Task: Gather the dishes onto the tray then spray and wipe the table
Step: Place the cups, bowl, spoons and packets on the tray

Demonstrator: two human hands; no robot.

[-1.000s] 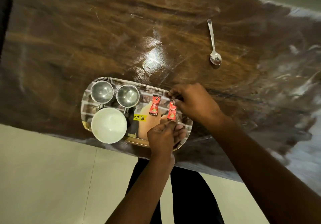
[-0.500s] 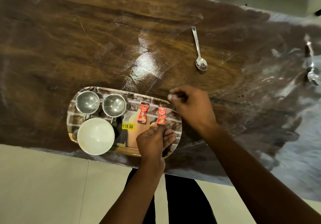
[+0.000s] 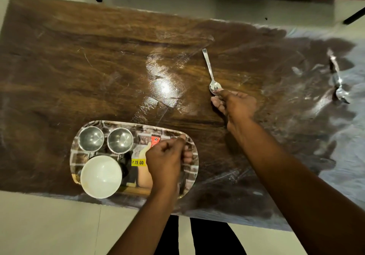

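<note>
The tray [image 3: 194, 167] sits at the near edge of the table [image 3: 98, 67], in front of you. On it, two steel cups [image 3: 91, 138] [image 3: 120, 140] stand side by side at the far left, with a white bowl [image 3: 101, 176] just in front of them and a yellow price sticker [image 3: 138, 162] to the bowl's right. Your left hand [image 3: 165, 161] hovers over the tray's right half, fingers curled in loosely; a red sachet [image 3: 155, 139] shows just past the knuckles, and you cannot tell whether the fingers pinch anything. Out on the bare table, a spoon [image 3: 209, 70] lies with its handle pointing away from you. Your right hand [image 3: 235, 104] reaches to it, fingertips pressed on the spoon's bowl. Far right, a second spoon [image 3: 338, 80] lies in a glary patch, blurred.
</note>
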